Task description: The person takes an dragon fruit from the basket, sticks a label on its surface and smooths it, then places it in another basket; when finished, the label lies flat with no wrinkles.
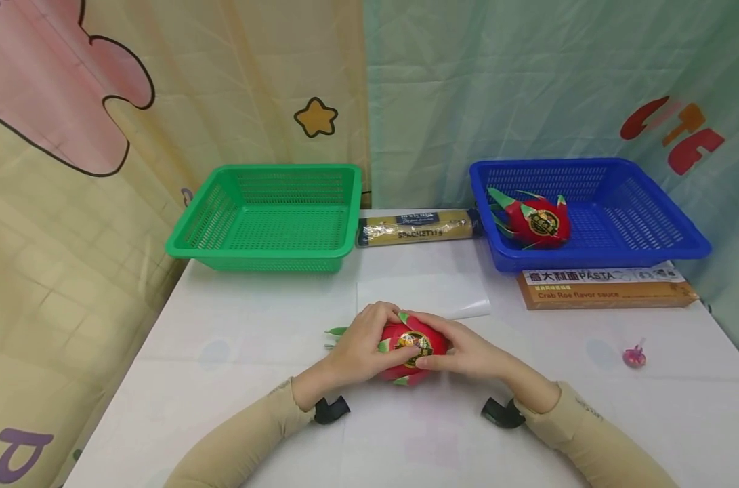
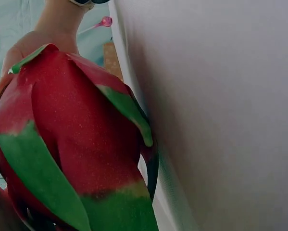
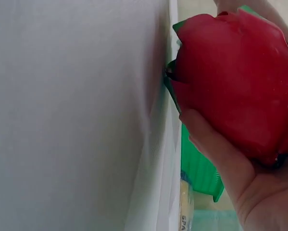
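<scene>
A red dragon fruit (image 1: 397, 332) with green-tipped scales and a round gold-and-black label is between both hands, at the front middle of the white table. My left hand (image 1: 362, 347) grips its left side, thumb across the label. From the right, my right hand (image 1: 469, 350) holds it with thumb and fingers. Long green tips stick out past the left hand. Close up in the left wrist view, the fruit (image 2: 86, 134) shows its green-tipped end. The right wrist view has its smooth red side (image 3: 235, 82), with the right hand (image 3: 249, 185) curved around it.
A green basket (image 1: 262, 254) stands at the back left. The blue basket (image 1: 595, 259) at the back right holds another dragon fruit (image 1: 542, 225). Between them lies a spaghetti pack (image 1: 418, 229). A white sheet (image 1: 424, 295), a pasta box (image 1: 609, 295) and a small pink item (image 1: 634, 356) are nearby.
</scene>
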`<state>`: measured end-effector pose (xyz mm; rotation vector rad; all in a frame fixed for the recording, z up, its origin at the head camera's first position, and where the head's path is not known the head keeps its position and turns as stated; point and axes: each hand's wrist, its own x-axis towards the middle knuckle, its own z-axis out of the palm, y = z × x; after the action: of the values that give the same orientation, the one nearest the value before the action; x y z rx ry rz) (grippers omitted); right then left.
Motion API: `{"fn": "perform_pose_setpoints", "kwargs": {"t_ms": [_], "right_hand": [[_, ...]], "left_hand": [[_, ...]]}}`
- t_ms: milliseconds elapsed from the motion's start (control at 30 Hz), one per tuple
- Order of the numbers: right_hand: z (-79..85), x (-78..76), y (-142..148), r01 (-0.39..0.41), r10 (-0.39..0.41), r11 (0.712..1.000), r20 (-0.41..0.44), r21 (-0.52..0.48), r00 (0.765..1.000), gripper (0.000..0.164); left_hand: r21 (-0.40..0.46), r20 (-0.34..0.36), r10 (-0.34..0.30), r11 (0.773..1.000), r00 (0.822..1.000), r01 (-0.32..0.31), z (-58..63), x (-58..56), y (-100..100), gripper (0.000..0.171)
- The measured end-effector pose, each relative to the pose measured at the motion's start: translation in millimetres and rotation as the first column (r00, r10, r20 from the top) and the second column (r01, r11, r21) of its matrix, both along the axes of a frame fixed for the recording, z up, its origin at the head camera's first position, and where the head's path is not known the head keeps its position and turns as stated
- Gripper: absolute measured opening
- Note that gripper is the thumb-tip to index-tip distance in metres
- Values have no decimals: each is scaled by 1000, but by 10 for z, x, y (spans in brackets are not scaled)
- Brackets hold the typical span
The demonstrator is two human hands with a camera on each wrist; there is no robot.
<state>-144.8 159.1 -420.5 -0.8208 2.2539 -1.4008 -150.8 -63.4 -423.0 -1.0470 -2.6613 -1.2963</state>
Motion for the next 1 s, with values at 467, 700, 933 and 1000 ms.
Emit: {"fn": "perform_pose_setpoints", "kwargs": {"t_ms": [467, 700, 933, 1000], "right_hand": [[-35, -98, 93, -122, 123, 990, 15, -67, 992, 62], [-29, -97, 122, -121, 121, 992, -15, -40, 993, 64], [-32, -99, 118, -94, 94, 993, 1, -70, 996, 69], [-24, -99, 116, -71, 72, 996, 1, -60, 997, 68]], "left_hand": [[-123, -88, -61, 991, 994, 50, 7, -32, -38, 62], [-120, -93, -62, 991, 994, 50, 4, -20, -37, 62], [-91, -90, -69, 994, 994, 60, 4, -20, -42, 51], [-69, -54, -73, 995, 996, 69, 16, -23, -55, 49]]}}
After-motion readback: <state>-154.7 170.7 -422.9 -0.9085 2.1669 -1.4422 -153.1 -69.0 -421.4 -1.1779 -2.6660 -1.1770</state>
